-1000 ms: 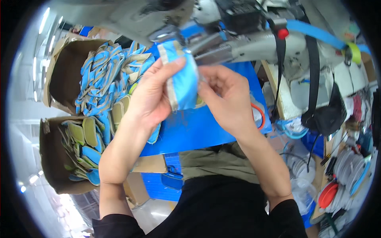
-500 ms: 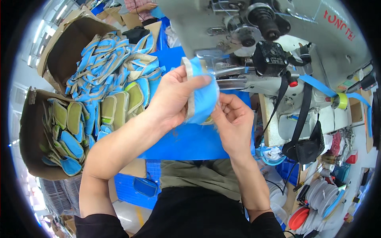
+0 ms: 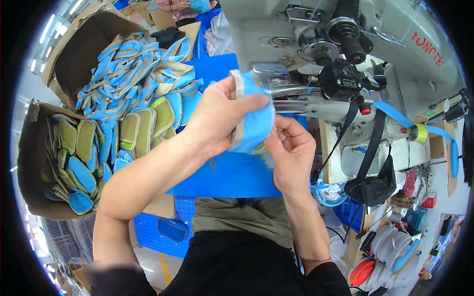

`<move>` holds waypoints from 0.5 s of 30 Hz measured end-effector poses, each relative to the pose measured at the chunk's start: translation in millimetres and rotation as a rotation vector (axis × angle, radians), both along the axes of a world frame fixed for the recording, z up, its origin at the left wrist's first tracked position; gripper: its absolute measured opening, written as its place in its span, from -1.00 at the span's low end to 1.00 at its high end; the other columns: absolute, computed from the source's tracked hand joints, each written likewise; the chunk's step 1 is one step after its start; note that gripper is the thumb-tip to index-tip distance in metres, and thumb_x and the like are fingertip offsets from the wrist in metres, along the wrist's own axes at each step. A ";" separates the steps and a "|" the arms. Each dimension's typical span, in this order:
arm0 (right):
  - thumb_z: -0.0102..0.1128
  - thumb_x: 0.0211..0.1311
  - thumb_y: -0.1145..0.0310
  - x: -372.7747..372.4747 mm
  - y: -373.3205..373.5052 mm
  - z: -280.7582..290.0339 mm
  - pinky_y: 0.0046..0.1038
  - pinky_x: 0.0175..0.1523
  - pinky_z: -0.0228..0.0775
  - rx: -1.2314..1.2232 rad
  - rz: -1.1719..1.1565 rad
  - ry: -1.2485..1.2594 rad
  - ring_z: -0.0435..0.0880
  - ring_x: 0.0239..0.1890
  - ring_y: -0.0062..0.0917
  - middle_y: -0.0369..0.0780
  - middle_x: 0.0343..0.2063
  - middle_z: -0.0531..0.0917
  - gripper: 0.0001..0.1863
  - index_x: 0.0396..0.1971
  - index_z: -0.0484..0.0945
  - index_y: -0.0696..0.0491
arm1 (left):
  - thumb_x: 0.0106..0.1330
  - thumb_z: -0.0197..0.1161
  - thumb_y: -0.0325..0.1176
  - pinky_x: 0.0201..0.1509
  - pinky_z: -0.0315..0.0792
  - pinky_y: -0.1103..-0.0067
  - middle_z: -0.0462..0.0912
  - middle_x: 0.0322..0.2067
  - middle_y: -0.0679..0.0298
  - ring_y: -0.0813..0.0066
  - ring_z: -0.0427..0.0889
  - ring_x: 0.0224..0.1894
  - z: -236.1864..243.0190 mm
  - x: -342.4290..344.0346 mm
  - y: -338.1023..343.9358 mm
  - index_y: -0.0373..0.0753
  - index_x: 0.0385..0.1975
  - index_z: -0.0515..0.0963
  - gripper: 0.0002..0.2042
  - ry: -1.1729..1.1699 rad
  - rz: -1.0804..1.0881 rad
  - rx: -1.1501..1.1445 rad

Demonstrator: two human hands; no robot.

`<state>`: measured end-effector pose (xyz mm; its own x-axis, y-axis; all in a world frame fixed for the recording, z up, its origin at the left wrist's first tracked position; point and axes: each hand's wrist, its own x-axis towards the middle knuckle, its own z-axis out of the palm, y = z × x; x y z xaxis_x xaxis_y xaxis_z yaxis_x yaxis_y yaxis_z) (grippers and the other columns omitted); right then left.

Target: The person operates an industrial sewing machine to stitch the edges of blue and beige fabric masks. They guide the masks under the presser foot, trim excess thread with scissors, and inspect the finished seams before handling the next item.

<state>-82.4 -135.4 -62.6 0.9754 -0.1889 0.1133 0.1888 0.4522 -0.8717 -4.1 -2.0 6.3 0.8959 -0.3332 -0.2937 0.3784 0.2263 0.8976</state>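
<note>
A blue fabric band [image 3: 257,126] with beige edging is bent into a curve above the blue work surface [image 3: 227,175], just short of a sewing machine [image 3: 296,54]. My left hand [image 3: 219,116] grips it from the left, thumb lying across the blue face and fingers behind. At the band's lower right edge, my right hand [image 3: 292,153] pinches with thumb and index finger, the other fingers curled. A bit of greenish material shows under the band's lower edge; most of it is hidden.
Left of me, one carton [image 3: 34,163] holds blue and olive padded pieces; another carton [image 3: 64,64] stands behind a heap of blue-and-beige strips [image 3: 123,74]. Blue tape runs through a yellow roll [image 3: 418,133] at right. A black mesh pouch [image 3: 377,182] hangs below the machine.
The view has shifted slightly, so the cartons sit further left and the machine a little lower right. Both hands keep nearly the same hold on the band.
</note>
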 end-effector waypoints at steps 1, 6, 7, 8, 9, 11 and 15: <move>0.24 0.35 0.61 0.3 0.2 0.2 -0.63 -0.12 0.52 0.000 0.001 -0.002 0.66 -0.24 -0.71 -0.24 -0.25 0.73 -0.78 -0.04 0.60 0.30 | 0.25 0.40 -0.58 -0.19 0.67 0.49 0.71 -0.20 0.19 0.45 0.74 -0.26 -0.2 0.3 -0.3 -0.37 -0.03 0.52 -0.69 -0.011 0.003 0.001; 0.23 0.34 0.63 3.6 -1.7 -1.5 -0.62 -0.10 0.53 -0.017 -0.021 0.002 0.67 -0.20 -0.70 -0.23 -0.23 0.73 -0.77 -0.03 0.60 0.30 | 0.25 0.39 -0.58 -0.18 0.66 0.51 0.71 -0.18 0.19 0.47 0.73 -0.25 0.3 -0.1 -0.5 -0.37 0.00 0.50 -0.67 -0.042 -0.002 0.017; 0.23 0.34 0.63 3.8 -2.0 0.6 -0.62 -0.09 0.53 -0.016 -0.028 0.008 0.67 -0.20 -0.69 -0.23 -0.23 0.73 -0.76 -0.02 0.60 0.30 | 0.26 0.39 -0.57 -0.16 0.66 0.53 0.71 -0.17 0.18 0.48 0.73 -0.24 1.7 -0.9 0.0 -0.37 0.00 0.50 -0.67 -0.063 -0.001 0.021; 0.23 0.34 0.62 5.4 -3.3 2.1 -0.63 -0.09 0.53 -0.020 -0.018 0.004 0.68 -0.20 -0.69 -0.22 -0.23 0.73 -0.76 -0.02 0.59 0.30 | 0.27 0.39 -0.57 -0.15 0.65 0.54 0.72 -0.16 0.18 0.49 0.73 -0.23 2.9 -1.7 0.6 -0.36 0.01 0.50 -0.67 -0.084 -0.001 0.024; 0.23 0.34 0.62 6.8 -4.5 2.7 -0.63 -0.08 0.54 -0.014 -0.015 0.000 0.68 -0.20 -0.69 -0.22 -0.23 0.73 -0.76 -0.02 0.59 0.30 | 0.28 0.38 -0.56 -0.13 0.64 0.56 0.72 -0.15 0.18 0.50 0.73 -0.22 3.6 -3.1 1.3 -0.36 0.01 0.49 -0.67 -0.103 -0.008 0.037; 0.26 0.32 0.60 7.4 -7.0 7.2 -0.66 -0.14 0.52 0.009 -0.012 0.027 0.67 -0.25 -0.70 -0.23 -0.27 0.73 -0.76 -0.04 0.60 0.30 | 0.32 0.37 -0.51 -0.11 0.62 0.59 0.73 -0.15 0.20 0.54 0.72 -0.22 -0.8 -9.4 5.4 -0.34 -0.01 0.51 -0.71 -0.141 -0.018 0.056; 0.31 0.26 0.57 8.9 -10.6 1.1 -0.66 -0.28 0.46 -0.062 0.016 0.009 0.64 -0.35 -0.74 -0.28 -0.35 0.73 -0.76 -0.08 0.64 0.27 | 0.41 0.32 -0.40 -0.10 0.59 0.62 0.74 -0.19 0.26 0.61 0.71 -0.22 -6.4 -22.2 14.1 -0.29 -0.05 0.55 -0.80 -0.149 -0.056 0.070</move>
